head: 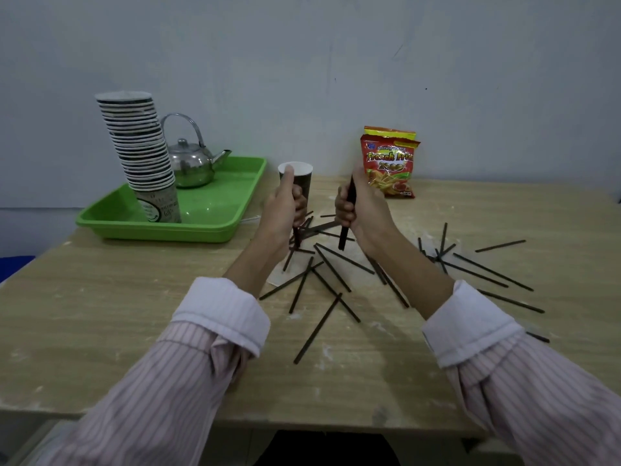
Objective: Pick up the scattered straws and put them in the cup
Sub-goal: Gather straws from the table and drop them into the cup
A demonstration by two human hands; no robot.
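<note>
Pale wood-grain counter (100,297), dusty, against grey wall (336,62); thin dark straws (332,269) scattered. Left hand (282,210) and right hand (363,210) fingers each clamp upright straws beside dark paper cup (300,178).

Looks like an office pantry corner: a plain wooden table (100,297) against a bare grey wall (302,62), with a green tray (215,210) holding a steel kettle (191,163) and stacked paper cups (141,146), a snack packet (389,163) to its right.
</note>
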